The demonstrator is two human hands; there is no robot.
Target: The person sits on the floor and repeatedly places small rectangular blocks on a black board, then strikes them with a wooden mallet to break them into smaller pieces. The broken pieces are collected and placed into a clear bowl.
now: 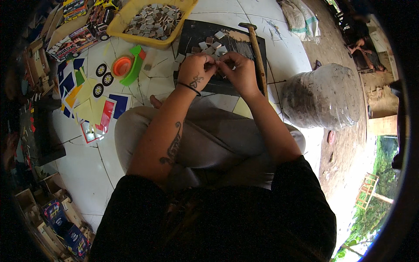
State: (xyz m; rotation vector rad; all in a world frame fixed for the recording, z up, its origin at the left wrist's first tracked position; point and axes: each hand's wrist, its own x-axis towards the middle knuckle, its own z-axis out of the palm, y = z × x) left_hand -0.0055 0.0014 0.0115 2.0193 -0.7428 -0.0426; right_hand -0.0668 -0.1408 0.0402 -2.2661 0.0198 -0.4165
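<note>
Both hands meet over a black board (192, 37) that lies on the tiled floor. My left hand (196, 67) is closed, its fingertips pinched against those of the other hand. My right hand (238, 70) is likewise in a pinch; whatever is between the fingertips is too small to make out. Just beyond the fingers, small grey and brown square pieces (209, 46) lie loose on the board. A heap of thin nails (242, 47) sits to their right. Along the board's right edge rests a hammer (256, 52) with a wooden handle, its head pointing away from me.
A yellow basin (118, 27) of square pieces stands far left. Nearby are an orange bowl-like roll (122, 66), a green tape dispenser (135, 70), toy wheels (101, 70), coloured sheets (83, 105) and toy trucks (78, 41). A large plastic-wrapped bundle (323, 96) stands right; another person (366, 56) sits beyond.
</note>
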